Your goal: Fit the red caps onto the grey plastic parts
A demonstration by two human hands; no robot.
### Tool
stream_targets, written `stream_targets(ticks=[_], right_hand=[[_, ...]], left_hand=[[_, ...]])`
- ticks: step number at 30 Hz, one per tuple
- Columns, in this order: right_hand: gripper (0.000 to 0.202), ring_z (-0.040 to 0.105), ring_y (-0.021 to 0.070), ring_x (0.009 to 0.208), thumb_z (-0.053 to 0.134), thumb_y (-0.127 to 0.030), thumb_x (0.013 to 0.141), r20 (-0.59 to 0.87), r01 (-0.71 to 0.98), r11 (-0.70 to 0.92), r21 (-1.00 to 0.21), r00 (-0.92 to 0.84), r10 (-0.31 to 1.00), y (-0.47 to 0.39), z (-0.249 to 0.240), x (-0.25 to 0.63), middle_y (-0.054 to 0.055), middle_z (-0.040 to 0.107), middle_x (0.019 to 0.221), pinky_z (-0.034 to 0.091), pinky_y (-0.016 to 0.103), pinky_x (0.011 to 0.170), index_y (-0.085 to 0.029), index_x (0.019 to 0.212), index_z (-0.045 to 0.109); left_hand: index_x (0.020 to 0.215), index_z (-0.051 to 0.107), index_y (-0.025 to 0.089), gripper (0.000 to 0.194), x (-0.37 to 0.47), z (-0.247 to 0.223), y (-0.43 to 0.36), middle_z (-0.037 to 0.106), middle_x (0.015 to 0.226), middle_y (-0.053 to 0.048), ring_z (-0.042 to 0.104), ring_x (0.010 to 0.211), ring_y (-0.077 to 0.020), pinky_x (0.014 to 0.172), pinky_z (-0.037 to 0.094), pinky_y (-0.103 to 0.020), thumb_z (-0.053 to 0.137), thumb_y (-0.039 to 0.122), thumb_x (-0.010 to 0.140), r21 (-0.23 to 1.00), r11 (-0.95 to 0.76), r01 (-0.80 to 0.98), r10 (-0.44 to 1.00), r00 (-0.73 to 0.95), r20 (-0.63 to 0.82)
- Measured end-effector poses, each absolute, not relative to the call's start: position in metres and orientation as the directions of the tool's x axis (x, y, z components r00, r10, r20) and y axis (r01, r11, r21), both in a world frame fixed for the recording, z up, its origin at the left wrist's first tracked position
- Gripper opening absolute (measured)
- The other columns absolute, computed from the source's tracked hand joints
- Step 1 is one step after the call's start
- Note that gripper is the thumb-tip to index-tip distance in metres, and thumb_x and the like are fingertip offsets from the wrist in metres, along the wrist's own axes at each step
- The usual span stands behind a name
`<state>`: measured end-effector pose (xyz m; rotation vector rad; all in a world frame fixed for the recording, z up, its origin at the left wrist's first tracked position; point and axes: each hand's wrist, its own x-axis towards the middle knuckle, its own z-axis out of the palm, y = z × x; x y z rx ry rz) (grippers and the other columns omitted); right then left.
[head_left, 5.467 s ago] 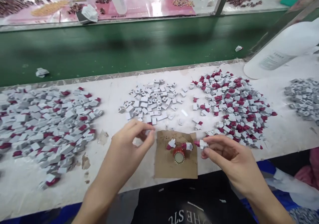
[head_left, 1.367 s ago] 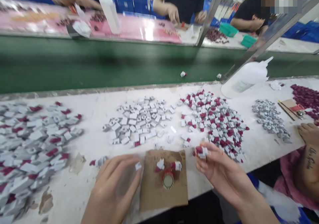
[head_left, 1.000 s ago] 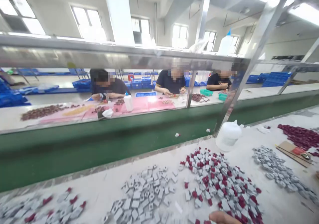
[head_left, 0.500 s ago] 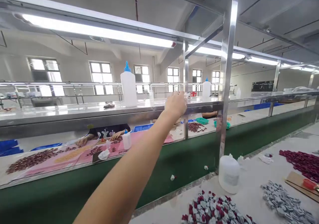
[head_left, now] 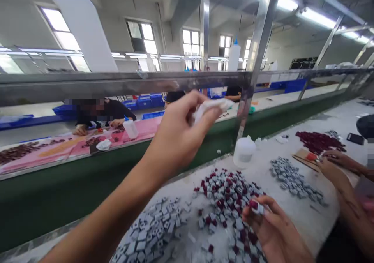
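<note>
My left hand (head_left: 177, 132) is raised in front of the metal shelf, its fingers and thumb closed on a crumpled white tissue (head_left: 212, 108). Low on the right, my right hand (head_left: 279, 232) pinches a small grey block with a maroon part (head_left: 256, 206) between thumb and fingertips. Beneath the hands, a pile of grey-and-maroon pieces (head_left: 224, 189) covers part of the pale table. To its left lies a heap of plain grey blocks (head_left: 154, 228).
A white plastic bottle (head_left: 244, 152) stands by the metal post (head_left: 257, 41). The shelf edge (head_left: 117, 84) crosses ahead, carrying tall squeeze bottles. On the right, a co-worker's hands (head_left: 336, 165) work near a maroon pile (head_left: 317, 141) and grey pieces (head_left: 292, 179). Another person sits across.
My left hand has drawn back from the shelf, with the white tissue now plainly visible in it. The view has tipped down and right, bringing my right hand and the small block into sight.
</note>
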<state>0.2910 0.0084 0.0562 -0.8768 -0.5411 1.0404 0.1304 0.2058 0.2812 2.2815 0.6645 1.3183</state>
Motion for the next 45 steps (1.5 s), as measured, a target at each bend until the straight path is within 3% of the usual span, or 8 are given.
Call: stream_targets(ticks=[2, 6, 11, 20, 28, 39, 42, 45], right_hand=[[0.021, 0.085, 0.0287, 0.098, 0.092, -0.049, 0.094, 0.052, -0.489, 0.312, -0.815, 0.473, 0.880, 0.004, 0.059, 0.286, 0.005, 0.083, 0.102, 0.071, 0.048, 0.096, -0.031, 0.104, 0.087], [0.008, 0.081, 0.0208, 0.093, 0.082, -0.035, 0.105, 0.238, -0.181, 0.382, -0.906, 0.530, 0.814, 0.002, 0.070, 0.262, 0.004, 0.081, 0.105, 0.069, 0.033, 0.086, -0.031, 0.107, 0.089], [0.017, 0.077, 0.0200, 0.097, 0.076, -0.020, 0.106, 0.473, 0.242, 0.407, -0.881, 0.511, 0.718, -0.003, 0.073, 0.244, 0.006, 0.079, 0.106, 0.064, 0.026, 0.078, -0.031, 0.104, 0.089], [0.043, 0.075, 0.0211, 0.097, 0.075, 0.002, 0.096, 0.661, 0.528, 0.444, -0.723, 0.345, 0.667, -0.009, 0.074, 0.247, 0.004, 0.078, 0.109, 0.062, 0.034, 0.081, -0.033, 0.118, 0.088], [0.055, 0.079, 0.0220, 0.101, 0.074, 0.008, 0.096, 0.641, 0.566, 0.445, -0.693, 0.203, 0.740, -0.014, 0.068, 0.256, 0.006, 0.076, 0.117, 0.065, 0.034, 0.079, -0.033, 0.131, 0.085], [0.044, 0.080, 0.0210, 0.103, 0.075, 0.005, 0.098, 0.749, 0.791, 0.405, -0.458, 0.098, 0.655, -0.012, 0.070, 0.264, 0.007, 0.081, 0.120, 0.070, 0.032, 0.087, -0.025, 0.128, 0.086], [0.040, 0.080, 0.0214, 0.103, 0.078, 0.000, 0.099, 0.727, 0.701, 0.375, -0.607, 0.299, 0.618, -0.006, 0.069, 0.272, 0.005, 0.083, 0.116, 0.069, 0.034, 0.089, -0.031, 0.122, 0.090], [0.024, 0.083, 0.0201, 0.098, 0.080, -0.016, 0.104, 0.461, 0.244, 0.394, -0.886, 0.538, 0.705, 0.001, 0.064, 0.277, 0.002, 0.085, 0.111, 0.072, 0.034, 0.087, -0.035, 0.113, 0.092]], left_hand=[[0.103, 0.077, 0.024, 0.027, 0.102, 0.229, 0.165, 0.073, 0.084, 0.000, 0.065, 0.073, -0.0191, 0.063, 0.049, -0.030, 0.068, 0.049, 0.111, 0.798, -0.585, 0.148, 0.725, 0.535, 0.433], [0.091, 0.075, 0.025, 0.036, 0.074, 0.160, 0.114, 0.077, 0.088, -0.002, 0.068, 0.080, -0.0219, 0.069, 0.051, -0.031, 0.063, 0.053, 0.111, 0.919, -0.315, 0.237, 0.805, 0.580, 0.127], [0.084, 0.071, 0.024, 0.039, 0.065, 0.146, 0.101, 0.070, 0.083, 0.000, 0.062, 0.079, -0.0210, 0.072, 0.049, -0.032, 0.060, 0.049, 0.111, 0.935, -0.240, 0.261, 0.802, 0.596, 0.040], [0.087, 0.071, 0.024, 0.040, 0.069, 0.139, 0.096, 0.063, 0.078, 0.002, 0.056, 0.074, -0.0178, 0.068, 0.045, -0.029, 0.059, 0.051, 0.113, 0.964, -0.116, 0.240, 0.766, 0.640, -0.067], [0.086, 0.071, 0.024, 0.040, 0.072, 0.135, 0.099, 0.074, 0.085, -0.002, 0.063, 0.076, -0.0211, 0.066, 0.049, -0.030, 0.059, 0.053, 0.110, 0.949, -0.134, 0.285, 0.760, 0.644, -0.086], [0.084, 0.077, 0.024, 0.030, 0.077, 0.143, 0.089, 0.076, 0.077, 0.001, 0.070, 0.075, -0.0212, 0.064, 0.049, -0.027, 0.067, 0.043, 0.105, 0.905, -0.175, 0.387, 0.795, 0.598, -0.102], [0.077, 0.077, 0.024, 0.031, 0.073, 0.147, 0.086, 0.074, 0.069, 0.001, 0.068, 0.066, -0.0194, 0.059, 0.049, -0.025, 0.069, 0.040, 0.102, 0.920, -0.186, 0.345, 0.766, 0.637, -0.084], [0.078, 0.078, 0.024, 0.034, 0.068, 0.149, 0.089, 0.073, 0.066, 0.000, 0.063, 0.054, -0.0185, 0.047, 0.044, -0.024, 0.071, 0.048, 0.102, 0.940, -0.118, 0.321, 0.790, 0.604, -0.107]])
